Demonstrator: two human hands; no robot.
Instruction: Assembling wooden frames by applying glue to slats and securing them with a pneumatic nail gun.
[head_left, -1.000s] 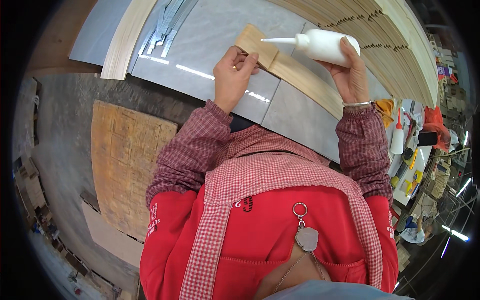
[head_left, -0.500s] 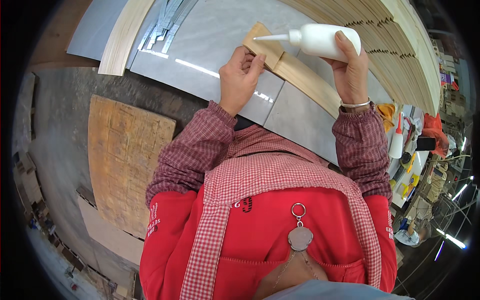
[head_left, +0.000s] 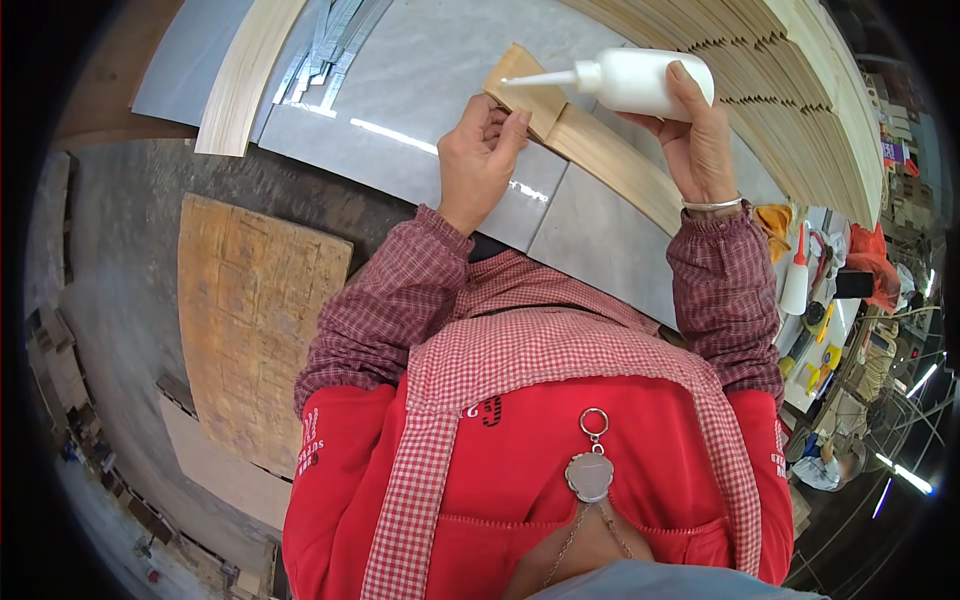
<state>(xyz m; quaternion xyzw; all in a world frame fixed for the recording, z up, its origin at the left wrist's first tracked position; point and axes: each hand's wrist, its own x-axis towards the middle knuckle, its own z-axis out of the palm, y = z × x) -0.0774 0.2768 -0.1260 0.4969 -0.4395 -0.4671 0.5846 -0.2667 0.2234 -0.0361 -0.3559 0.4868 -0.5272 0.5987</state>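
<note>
My left hand (head_left: 484, 158) pinches the near edge of a light wooden piece (head_left: 537, 98), thumb on top and fingers curled beneath. The piece has a wider block-like end, and a long narrow part (head_left: 622, 170) runs from it toward the lower right. A white squeeze bottle (head_left: 645, 82) with a long thin nozzle lies sideways in my right hand (head_left: 696, 135), fingers wrapped round its body. Its nozzle tip is over the wide end of the wood; whether it touches I cannot tell.
Stacked wooden strips (head_left: 790, 110) fill the far right of the grey glossy tabletop (head_left: 420, 80). Metal strips (head_left: 335, 45) and a pale board (head_left: 245, 80) lie at the far left. To the right are a red-tipped white bottle (head_left: 796, 280) and an orange cloth (head_left: 772, 225). A worn wooden board (head_left: 255, 320) is lower left.
The bottle and my right hand have shifted slightly left, carrying the nozzle tip toward the wood's left edge. My left hand keeps its hold on the wooden piece.
</note>
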